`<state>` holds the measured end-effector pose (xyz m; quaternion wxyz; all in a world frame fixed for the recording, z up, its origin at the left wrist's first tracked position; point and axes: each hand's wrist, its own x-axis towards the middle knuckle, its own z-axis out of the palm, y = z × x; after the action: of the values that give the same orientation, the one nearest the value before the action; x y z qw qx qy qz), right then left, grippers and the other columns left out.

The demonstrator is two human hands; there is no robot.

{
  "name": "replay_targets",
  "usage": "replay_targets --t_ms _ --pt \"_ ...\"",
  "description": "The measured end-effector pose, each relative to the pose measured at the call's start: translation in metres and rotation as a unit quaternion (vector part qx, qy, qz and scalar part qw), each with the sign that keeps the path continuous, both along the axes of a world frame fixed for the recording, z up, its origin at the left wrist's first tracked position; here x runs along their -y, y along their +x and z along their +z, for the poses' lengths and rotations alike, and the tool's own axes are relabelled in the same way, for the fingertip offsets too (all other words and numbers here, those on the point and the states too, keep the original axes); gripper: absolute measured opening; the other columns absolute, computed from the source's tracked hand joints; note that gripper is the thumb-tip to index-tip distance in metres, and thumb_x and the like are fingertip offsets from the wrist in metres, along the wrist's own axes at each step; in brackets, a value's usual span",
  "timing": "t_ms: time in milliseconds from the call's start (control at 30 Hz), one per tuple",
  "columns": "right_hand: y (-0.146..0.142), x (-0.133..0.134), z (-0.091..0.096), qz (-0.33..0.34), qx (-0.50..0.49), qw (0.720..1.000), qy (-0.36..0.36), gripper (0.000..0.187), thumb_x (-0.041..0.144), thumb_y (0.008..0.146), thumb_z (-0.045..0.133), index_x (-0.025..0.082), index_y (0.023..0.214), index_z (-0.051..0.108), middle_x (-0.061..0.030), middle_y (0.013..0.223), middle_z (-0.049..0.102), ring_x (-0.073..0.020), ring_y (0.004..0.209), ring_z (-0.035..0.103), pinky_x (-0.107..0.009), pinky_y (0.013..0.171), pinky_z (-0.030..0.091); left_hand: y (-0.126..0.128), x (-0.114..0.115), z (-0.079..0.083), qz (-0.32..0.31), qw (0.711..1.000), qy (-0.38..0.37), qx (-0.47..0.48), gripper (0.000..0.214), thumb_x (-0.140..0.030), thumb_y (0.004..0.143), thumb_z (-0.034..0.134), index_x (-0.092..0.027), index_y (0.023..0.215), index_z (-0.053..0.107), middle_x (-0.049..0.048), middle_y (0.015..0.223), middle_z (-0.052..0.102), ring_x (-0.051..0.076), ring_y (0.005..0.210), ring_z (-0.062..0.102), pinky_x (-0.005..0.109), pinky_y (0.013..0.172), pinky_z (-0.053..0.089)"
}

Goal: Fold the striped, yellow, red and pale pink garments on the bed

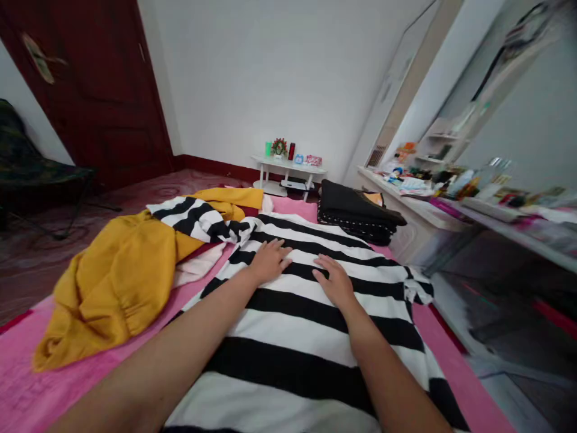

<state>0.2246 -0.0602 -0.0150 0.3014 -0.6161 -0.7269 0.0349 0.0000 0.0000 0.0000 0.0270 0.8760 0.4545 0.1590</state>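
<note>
A black-and-white striped shirt (297,325) lies spread out in front of me, its left sleeve stretched out over a yellow garment. My left hand (269,261) rests flat on the upper part of the shirt, fingers spread. To its right, my right hand (333,279) also lies on the fabric, fingers apart and slightly bent. Neither hand grips the cloth. The yellow garment (126,270) lies crumpled on the left, with part of it under the striped sleeve (193,216).
Pink bedding (451,349) lies beneath the clothes. Folded dark clothes (356,207) are stacked at the far right corner. A small white table (288,162) stands by the wall. Along the right runs a cluttered desk (433,210); a folding chair (40,171) is at left.
</note>
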Motion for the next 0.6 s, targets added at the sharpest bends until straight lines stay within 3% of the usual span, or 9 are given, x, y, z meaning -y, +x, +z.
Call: replay_targets --t_ms 600 --pt "-0.0018 0.0016 0.0035 -0.006 -0.001 1.0 -0.005 0.031 0.032 0.084 0.054 0.023 0.112 0.064 -0.0059 0.13 0.056 -0.0237 0.123 0.047 -0.044 0.106 0.035 -0.0005 -0.0007 -0.0001 -0.008 1.0 -0.002 0.004 0.047 -0.045 0.093 0.036 -0.024 0.133 0.048 0.0116 0.144 0.04 0.03 0.134 0.032 0.052 0.108 0.024"
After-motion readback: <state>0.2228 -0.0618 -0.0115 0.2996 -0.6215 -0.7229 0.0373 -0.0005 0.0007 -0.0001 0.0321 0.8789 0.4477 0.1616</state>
